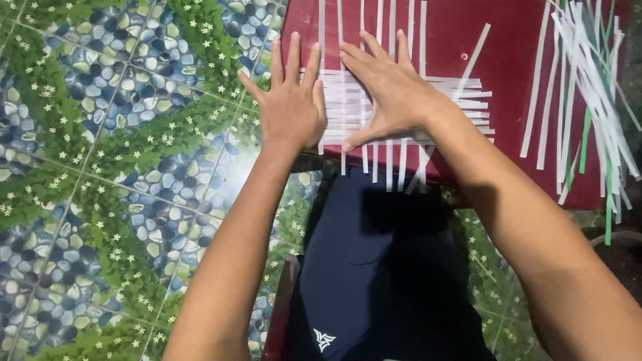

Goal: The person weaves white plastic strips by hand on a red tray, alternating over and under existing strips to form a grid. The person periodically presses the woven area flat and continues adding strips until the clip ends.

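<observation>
Woven white paper strips (401, 110) are pressed flat on a dark red board (508, 60), near its lower edge, under both hands. Left hand (291, 107) is laid at the weave's left edge, fingers spread apart, nothing gripped. Right hand (391, 90) is laid open across the middle, thumb stretched out. Strip ends are seen overhanging the board's near edge. A loose bundle of white and green strips (588, 100) is spread along the right side. Open board is left between weave and bundle. Pebble-and-leaf patterned floor (120, 167) is seen to the left.
</observation>
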